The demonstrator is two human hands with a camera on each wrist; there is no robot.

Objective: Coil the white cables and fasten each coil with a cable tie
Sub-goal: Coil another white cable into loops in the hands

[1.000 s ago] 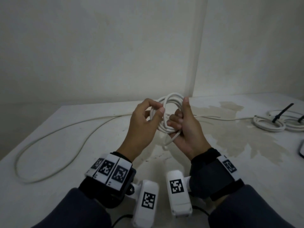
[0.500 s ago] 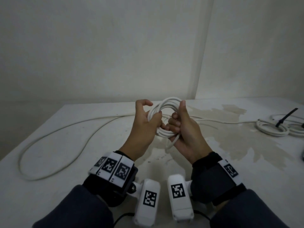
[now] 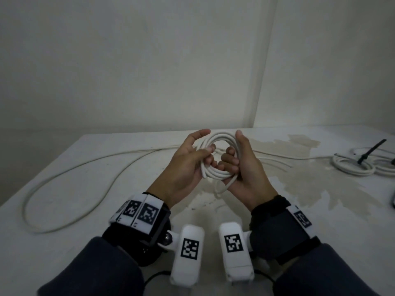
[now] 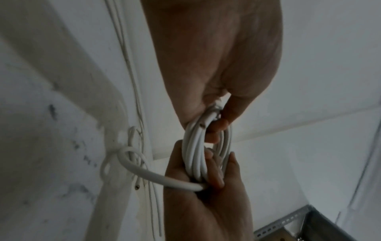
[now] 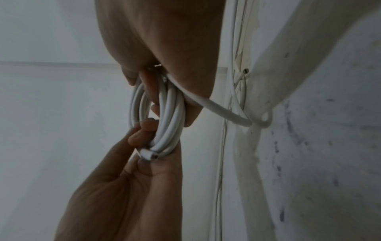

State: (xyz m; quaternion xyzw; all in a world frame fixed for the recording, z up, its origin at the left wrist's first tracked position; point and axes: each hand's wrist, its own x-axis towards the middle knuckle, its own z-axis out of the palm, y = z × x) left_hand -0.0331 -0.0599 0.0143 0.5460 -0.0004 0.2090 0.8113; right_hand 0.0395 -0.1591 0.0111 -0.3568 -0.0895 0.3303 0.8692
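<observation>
The white table (image 3: 64,242) stood pushed into a corner where two bare, pale walls (image 3: 149,60) met. Its top was scuffed, with a large tan stain (image 3: 316,180). The light was dim and grey.

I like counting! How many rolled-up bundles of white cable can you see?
3. One coil is held up between the left hand and right hand. Two tied coils lie on the table at far right, one beside the other, which is cut off by the edge; more may be hidden.
</observation>
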